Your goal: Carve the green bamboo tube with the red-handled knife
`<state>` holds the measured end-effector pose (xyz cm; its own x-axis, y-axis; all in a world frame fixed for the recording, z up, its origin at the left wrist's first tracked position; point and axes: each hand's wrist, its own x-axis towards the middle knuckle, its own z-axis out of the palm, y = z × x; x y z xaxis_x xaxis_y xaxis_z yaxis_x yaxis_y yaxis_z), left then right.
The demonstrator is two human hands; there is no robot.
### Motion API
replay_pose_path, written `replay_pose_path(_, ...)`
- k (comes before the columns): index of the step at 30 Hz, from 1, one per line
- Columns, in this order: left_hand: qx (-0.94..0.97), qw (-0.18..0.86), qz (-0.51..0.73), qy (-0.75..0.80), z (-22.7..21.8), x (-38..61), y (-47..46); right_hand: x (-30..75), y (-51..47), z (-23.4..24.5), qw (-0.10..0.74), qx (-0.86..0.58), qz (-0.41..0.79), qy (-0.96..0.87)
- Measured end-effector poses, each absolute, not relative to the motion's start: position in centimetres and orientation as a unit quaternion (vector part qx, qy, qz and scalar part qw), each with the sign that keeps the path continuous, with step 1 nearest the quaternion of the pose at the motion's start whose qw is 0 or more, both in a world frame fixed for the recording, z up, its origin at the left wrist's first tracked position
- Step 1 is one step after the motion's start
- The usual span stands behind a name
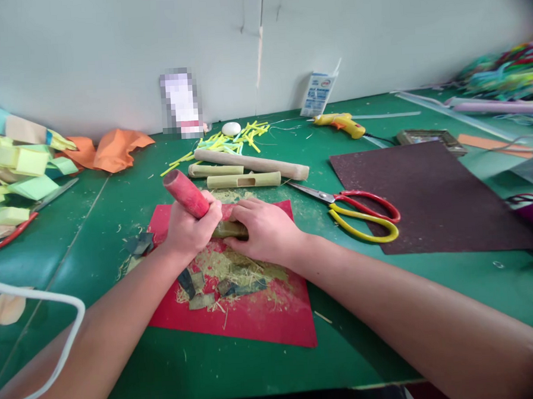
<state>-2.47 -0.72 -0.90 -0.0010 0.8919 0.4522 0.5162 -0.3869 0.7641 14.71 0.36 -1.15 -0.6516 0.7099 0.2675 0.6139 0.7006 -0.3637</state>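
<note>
A red tube (186, 193) with a hollow-looking upper end leans up and left in my left hand (194, 227), whose fingers are wrapped round it. My right hand (268, 229) grips a greenish bamboo piece (230, 229), partly hidden under the fingers. The lower end of the red tube is out of sight behind my left hand, and I cannot tell whether it touches the bamboo. Both hands are over a red sheet (291, 320) strewn with pale shavings (247, 266) and dark grey-green scraps (203, 301). Just beyond lies a bamboo tube with a rectangular slot (225, 181).
Scissors (351, 210) with red and yellow handles lie to the right, partly on a dark brown sheet (427, 197). Behind are a pale stick (256, 164), yellow strips (228, 143), a yellow glue gun (340, 124) and a carton (318, 92). Folded paper (23, 158) sits left.
</note>
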Motion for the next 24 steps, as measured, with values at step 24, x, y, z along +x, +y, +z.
replay_pose_path(24,0.608,0.305,0.499,0.537,-0.54,-2.21,-0.28,14.9,1.08,-1.38,0.237,-0.351,0.197,-0.884)
